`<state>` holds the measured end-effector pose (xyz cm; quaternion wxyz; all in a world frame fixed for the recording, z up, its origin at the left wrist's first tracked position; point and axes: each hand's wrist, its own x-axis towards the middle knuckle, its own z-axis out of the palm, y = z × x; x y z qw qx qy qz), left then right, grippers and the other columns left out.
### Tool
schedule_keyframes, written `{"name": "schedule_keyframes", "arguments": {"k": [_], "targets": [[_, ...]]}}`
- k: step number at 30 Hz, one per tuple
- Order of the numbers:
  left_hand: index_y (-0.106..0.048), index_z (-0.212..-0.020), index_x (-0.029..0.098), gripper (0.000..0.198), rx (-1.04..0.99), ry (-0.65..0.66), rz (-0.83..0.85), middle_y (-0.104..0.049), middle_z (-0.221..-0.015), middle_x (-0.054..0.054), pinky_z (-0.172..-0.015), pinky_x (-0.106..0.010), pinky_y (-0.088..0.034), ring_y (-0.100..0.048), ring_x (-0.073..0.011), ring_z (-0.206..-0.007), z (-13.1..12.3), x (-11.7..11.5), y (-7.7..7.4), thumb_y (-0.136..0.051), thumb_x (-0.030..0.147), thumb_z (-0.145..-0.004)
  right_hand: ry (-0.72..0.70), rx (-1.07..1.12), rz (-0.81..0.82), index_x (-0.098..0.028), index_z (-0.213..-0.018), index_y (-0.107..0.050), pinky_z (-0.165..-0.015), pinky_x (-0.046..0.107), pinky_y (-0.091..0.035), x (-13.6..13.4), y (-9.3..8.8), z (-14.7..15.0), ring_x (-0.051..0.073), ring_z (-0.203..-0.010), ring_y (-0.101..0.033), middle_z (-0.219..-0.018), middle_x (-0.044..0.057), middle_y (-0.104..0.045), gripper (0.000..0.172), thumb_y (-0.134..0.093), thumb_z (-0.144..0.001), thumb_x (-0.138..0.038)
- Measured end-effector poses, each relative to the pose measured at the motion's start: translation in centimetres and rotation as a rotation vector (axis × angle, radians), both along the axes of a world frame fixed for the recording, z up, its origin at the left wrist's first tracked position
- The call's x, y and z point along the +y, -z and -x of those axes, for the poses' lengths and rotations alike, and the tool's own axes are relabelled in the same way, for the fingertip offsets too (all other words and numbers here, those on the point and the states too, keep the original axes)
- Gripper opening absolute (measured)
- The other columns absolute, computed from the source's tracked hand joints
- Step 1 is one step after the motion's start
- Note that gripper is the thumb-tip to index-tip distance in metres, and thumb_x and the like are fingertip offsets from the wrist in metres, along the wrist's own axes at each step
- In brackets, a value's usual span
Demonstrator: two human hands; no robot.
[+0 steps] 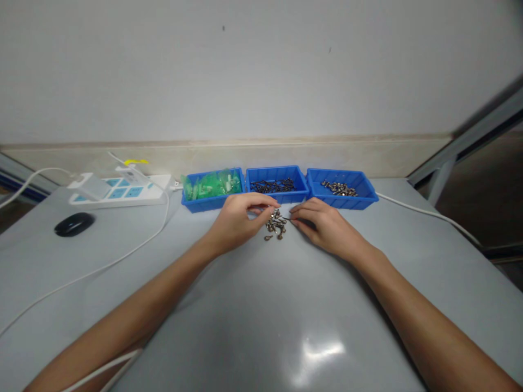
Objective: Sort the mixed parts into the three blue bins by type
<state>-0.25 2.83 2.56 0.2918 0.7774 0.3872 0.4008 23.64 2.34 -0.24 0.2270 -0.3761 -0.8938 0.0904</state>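
My left hand is over the left side of a pile of small shiny metal pieces, thumb and forefinger drawn together in a pinch. Whatever sits between those fingertips is too small to make out. On the pile's right side, my right hand pinches a thin dark screw that points left toward the pile. Just behind the hands stand three blue bins in a row. Dark screws fill the middle bin, and shiny metal pieces lie in the right bin.
The left bin holds green plastic bags with pale pieces. Farther left are a white power strip with plugged-in adapters and a black mouse. A white cable crosses the grey table; a wall rises behind.
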Motion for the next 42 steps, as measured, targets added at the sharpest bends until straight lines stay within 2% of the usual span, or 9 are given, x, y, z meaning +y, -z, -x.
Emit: {"name": "schedule_keyframes", "arguments": {"k": [4, 11, 16, 22, 26, 29, 32, 36, 42], "targets": [[-0.078, -0.095, 0.015, 0.017, 0.020, 0.006, -0.007, -0.079, -0.101, -0.008, -0.083, -0.027, -0.063, -0.075, -0.0184, -0.090, 0.0, -0.1, -0.1, -0.064, 0.020, -0.089, 0.085, 0.100, 0.137, -0.016, -0.095, -0.073, -0.080, 0.037, -0.052, -0.2, -0.7, -0.2, 0.023, -0.086, -0.067, -0.092, 0.010, -0.074, 0.019, -0.055, -0.098, -0.023], [-0.072, -0.103, 0.013, 0.018, -0.052, 0.128, 0.164, -0.078, -0.095, -0.008, -0.080, -0.026, -0.063, -0.076, -0.0178, -0.086, -0.3, -0.6, -0.6, -0.066, 0.021, -0.088, 0.090, 0.735, 0.739, -0.019, -0.090, -0.076, -0.074, 0.031, -0.055, -0.8, -2.1, 0.6, 0.018, -0.074, -0.071, -0.078, 0.005, -0.076, 0.022, -0.079, -0.082, -0.040], [-0.067, -0.102, 0.013, 0.020, -0.178, 0.250, 0.338, -0.078, -0.094, -0.010, -0.077, -0.026, -0.062, -0.077, -0.0199, -0.088, -0.6, -0.9, -0.6, -0.071, 0.024, -0.086, 0.073, 0.889, 0.869, -0.020, -0.088, -0.079, -0.077, 0.030, -0.056, -0.8, -1.8, 1.1, 0.016, -0.075, -0.072, -0.078, 0.004, -0.077, 0.019, -0.085, -0.075, -0.033], [-0.073, -0.093, 0.013, 0.019, -0.284, 0.237, 0.450, -0.079, -0.088, -0.009, -0.081, -0.029, -0.062, -0.077, -0.0209, -0.085, -0.5, -0.8, -0.8, -0.077, 0.027, -0.081, 0.042, 1.031, 0.945, -0.022, -0.088, -0.079, -0.075, 0.028, -0.056, -1.0, -1.7, 1.7, 0.014, -0.071, -0.070, -0.077, 0.002, -0.077, 0.019, -0.087, -0.073, -0.030], [-0.077, -0.096, 0.012, 0.024, -0.309, 0.101, 0.390, -0.079, -0.096, -0.010, -0.088, -0.032, -0.062, -0.076, -0.0223, -0.091, -0.2, 0.0, -0.9, -0.078, 0.031, -0.080, 0.123, 0.952, 0.833, -0.019, -0.099, -0.076, -0.073, 0.030, -0.055, -1.0, -1.5, 1.7, 0.015, -0.071, -0.069, -0.080, 0.004, -0.076, 0.027, -0.083, -0.075, -0.030], [-0.075, -0.114, 0.012, 0.037, -0.292, 0.039, 0.342, -0.074, -0.121, -0.013, -0.100, -0.036, -0.058, -0.071, -0.0248, -0.110, 0.2, 0.8, -0.6, -0.076, 0.029, -0.081, 0.137, 0.700, 0.623, -0.017, -0.098, -0.075, -0.071, 0.030, -0.053, -1.1, -1.0, 1.7, 0.016, -0.071, -0.066, -0.084, 0.005, -0.075, 0.019, -0.074, -0.080, -0.024], [-0.066, -0.132, 0.014, 0.051, -0.244, 0.029, 0.304, -0.069, -0.132, -0.013, -0.100, -0.035, -0.059, -0.069, -0.0237, -0.116, 0.4, 1.1, -0.4, -0.071, 0.023, -0.083, 0.097, 0.432, 0.378, -0.019, -0.096, -0.075, -0.071, 0.030, -0.051, -1.3, -0.6, 1.8, 0.017, -0.073, -0.064, -0.087, 0.004, -0.074, 0.017, -0.066, -0.082, -0.016], [-0.075, -0.114, 0.014, 0.031, -0.138, 0.012, 0.161, -0.075, -0.118, -0.011, -0.093, -0.031, -0.061, -0.072, -0.0201, -0.106, 0.2, 0.6, -0.5, -0.067, 0.022, -0.085, 0.034, 0.265, 0.188, -0.020, -0.096, -0.073, -0.074, 0.031, -0.050, -1.6, -0.6, 1.9, 0.019, -0.077, -0.067, -0.088, 0.004, -0.075, 0.018, -0.062, -0.084, -0.013], [-0.078, -0.095, 0.015, 0.017, -0.020, 0.015, -0.025, -0.079, -0.104, -0.009, -0.086, -0.027, -0.061, -0.074, -0.0194, -0.098, 0.0, 0.0, -1.0, -0.064, 0.021, -0.088, 0.022, 0.214, 0.142, -0.020, -0.100, -0.072, -0.080, 0.033, -0.051, -1.6, -0.4, 2.1, 0.021, -0.085, -0.069, -0.096, 0.005, -0.076, 0.016, -0.066, -0.085, -0.017]]}}
